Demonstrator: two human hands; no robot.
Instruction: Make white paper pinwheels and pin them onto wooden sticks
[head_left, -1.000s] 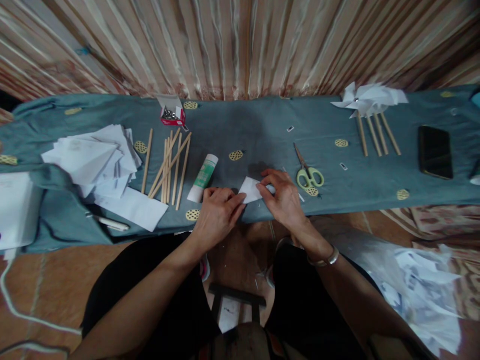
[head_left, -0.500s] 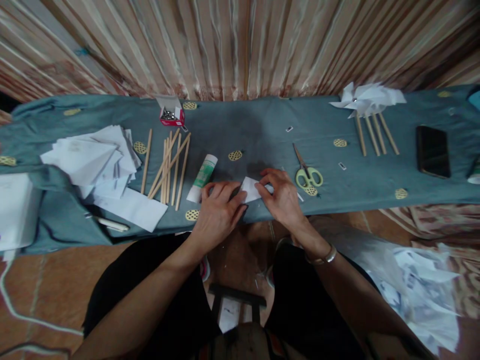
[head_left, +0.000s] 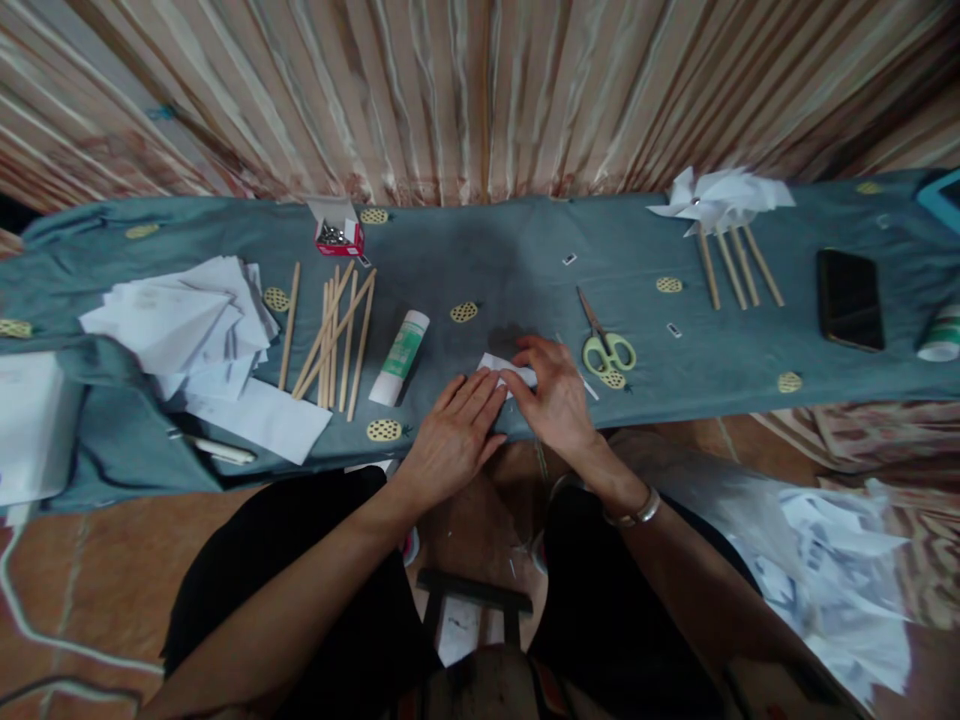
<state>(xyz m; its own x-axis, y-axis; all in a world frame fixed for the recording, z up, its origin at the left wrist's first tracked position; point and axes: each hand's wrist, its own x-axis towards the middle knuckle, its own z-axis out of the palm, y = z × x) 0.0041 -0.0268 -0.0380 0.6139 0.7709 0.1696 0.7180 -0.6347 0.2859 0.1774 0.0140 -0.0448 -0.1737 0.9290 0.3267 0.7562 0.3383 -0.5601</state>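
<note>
A small piece of white paper (head_left: 491, 361) lies at the table's front edge, mostly covered by my hands. Flat across its near left part rest the outstretched fingers of my left hand (head_left: 456, 432). From the other side, my right hand (head_left: 556, 396) grips the paper between thumb and curled fingers, its thumb tip close to the left fingertips. Scissors (head_left: 609, 348) with green handles lie right of my right hand. To the left is a glue stick (head_left: 400, 357) with a green and white label. A thin paper strip (head_left: 587, 386) sits beside my right hand.
Left on the cloth-covered table (head_left: 517, 260) are wooden sticks (head_left: 328, 345), a stack of paper (head_left: 184, 320), a pen (head_left: 221, 449) and a red box (head_left: 339, 236) of metal pieces. Paper pinwheels (head_left: 724, 200) and a phone (head_left: 850, 300) lie right. A plastic bag (head_left: 832, 580) of paper is below.
My left hand has slid right, and its fingers have straightened from a curl to lie flat on the paper. Less of the paper shows. My right hand stays at its right side.
</note>
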